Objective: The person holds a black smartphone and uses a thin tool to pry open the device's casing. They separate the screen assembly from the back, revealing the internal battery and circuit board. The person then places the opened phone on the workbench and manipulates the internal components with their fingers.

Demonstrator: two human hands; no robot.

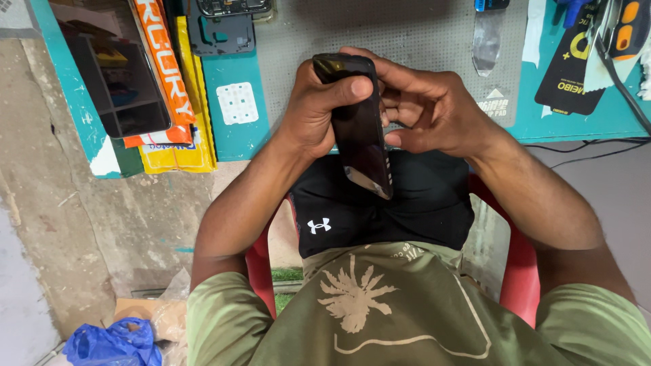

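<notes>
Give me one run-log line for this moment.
left hand: grips dark glossy slab-shaped phone, thumb on its edge | right hand: fingers at phone's far side | phone: tilted, above lap | grey perforated mat: behind

Both forearms bent inward; left hand (319, 108) grip wrapped tight (thumb on top), right hand (427, 102) fingers curled.

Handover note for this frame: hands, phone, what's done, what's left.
Left hand: wrapped round the dark phone, thumb across its top, holding it tilted over the lap.
Right hand: fingers curled at the phone's right edge.
Phone: off the grey mat, above the black shorts.
Done: phone picked up.
Left: can't tell whether it is opened; a clear film lies on the mat.
</notes>
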